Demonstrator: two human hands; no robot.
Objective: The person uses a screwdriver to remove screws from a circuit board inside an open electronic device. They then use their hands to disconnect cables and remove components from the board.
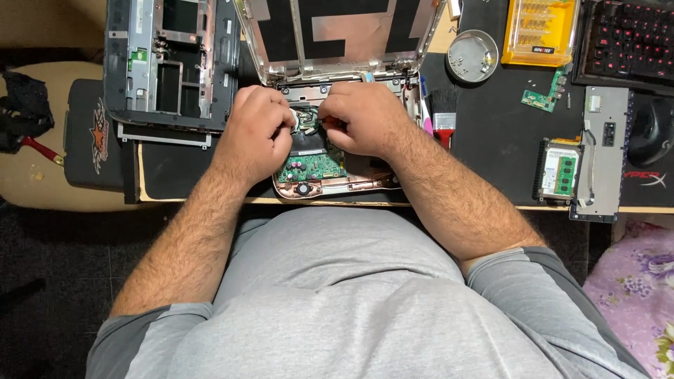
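Note:
An opened laptop (337, 42) lies on the desk with its lid tilted back and its base stripped to a green circuit board (310, 167). My left hand (256, 130) and my right hand (361, 119) both rest on the base, fingers curled over a small metal part (306, 119) between them. My right hand pinches a thin tool whose tip touches that part; most of the tool is hidden. Whether my left hand grips anything I cannot tell.
A removed grey laptop cover (168, 63) lies at the left. At the right are a round metal screw dish (472, 56), a yellow bit case (540, 31), a brush (444, 116), a small green board (542, 98), a drive with memory module (559, 170), a keyboard (628, 38) and mouse (651, 130).

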